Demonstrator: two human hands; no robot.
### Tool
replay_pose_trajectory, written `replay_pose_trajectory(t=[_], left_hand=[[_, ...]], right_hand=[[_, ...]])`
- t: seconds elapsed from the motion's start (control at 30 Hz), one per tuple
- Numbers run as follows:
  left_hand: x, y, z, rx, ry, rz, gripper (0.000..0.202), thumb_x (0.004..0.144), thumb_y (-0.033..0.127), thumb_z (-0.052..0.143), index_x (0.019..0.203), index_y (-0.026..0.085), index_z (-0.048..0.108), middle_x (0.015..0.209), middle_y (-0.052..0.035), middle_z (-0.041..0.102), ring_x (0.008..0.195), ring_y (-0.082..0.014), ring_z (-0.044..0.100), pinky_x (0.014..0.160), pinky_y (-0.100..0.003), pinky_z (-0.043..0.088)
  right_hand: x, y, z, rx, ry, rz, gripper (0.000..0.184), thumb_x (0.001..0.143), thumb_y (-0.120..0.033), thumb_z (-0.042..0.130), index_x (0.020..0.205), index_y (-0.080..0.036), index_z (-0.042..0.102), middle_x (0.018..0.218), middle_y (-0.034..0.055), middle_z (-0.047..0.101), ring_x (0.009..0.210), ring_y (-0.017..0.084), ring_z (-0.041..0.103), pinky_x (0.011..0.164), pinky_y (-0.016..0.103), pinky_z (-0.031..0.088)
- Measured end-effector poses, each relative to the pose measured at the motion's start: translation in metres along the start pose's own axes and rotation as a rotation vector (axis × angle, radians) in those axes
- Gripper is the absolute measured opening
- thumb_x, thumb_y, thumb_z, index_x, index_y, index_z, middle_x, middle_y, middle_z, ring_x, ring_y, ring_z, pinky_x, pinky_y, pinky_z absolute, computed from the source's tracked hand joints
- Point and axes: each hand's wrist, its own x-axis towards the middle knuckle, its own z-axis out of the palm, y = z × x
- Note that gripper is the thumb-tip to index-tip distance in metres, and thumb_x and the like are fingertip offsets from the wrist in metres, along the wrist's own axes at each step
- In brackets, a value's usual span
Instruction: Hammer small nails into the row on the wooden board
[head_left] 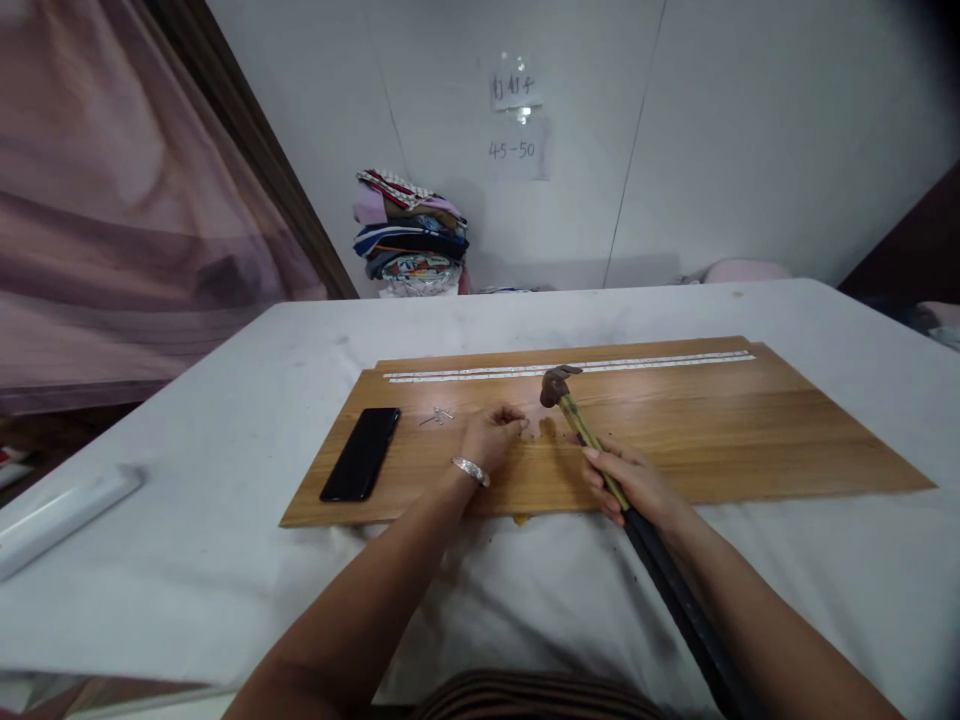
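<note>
A wooden board (750, 430) lies on a table under a white cloth (225, 500). My right hand (634, 485) is closed around a hammer (570, 405), gripping its long handle near the middle; the rusty head hovers over the board. My left hand (491, 435), with a silver bracelet at the wrist, rests on the board with fingers pinched together just left of the hammer head; what they pinch is too small to make out. A few small nails (437, 416) lie on the board to the left of that hand.
A black phone (361, 453) lies on the board's left end. Two pale strips (570, 367) run along the board's far edge. A white bar (64, 515) sits at the table's left edge. Folded fabrics (410, 235) are stacked against the back wall.
</note>
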Motion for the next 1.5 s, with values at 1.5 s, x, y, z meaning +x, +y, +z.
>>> replay_pose_trajectory(t=[1.5], left_hand=[[-0.005, -0.019, 0.011, -0.111, -0.118, 0.121, 0.028, 0.071, 0.023, 0.067, 0.098, 0.018, 0.061, 0.075, -0.0002, 0.07, 0.07, -0.0133, 0.067, 0.072, -0.029, 0.054]], right_hand=[[-0.002, -0.002, 0.005, -0.045, 0.033, 0.01, 0.031, 0.08, -0.045, 0.06, 0.097, -0.02, 0.051, 0.056, -0.0098, 0.045, 0.031, 0.003, 0.035, 0.027, 0.014, 0.034]])
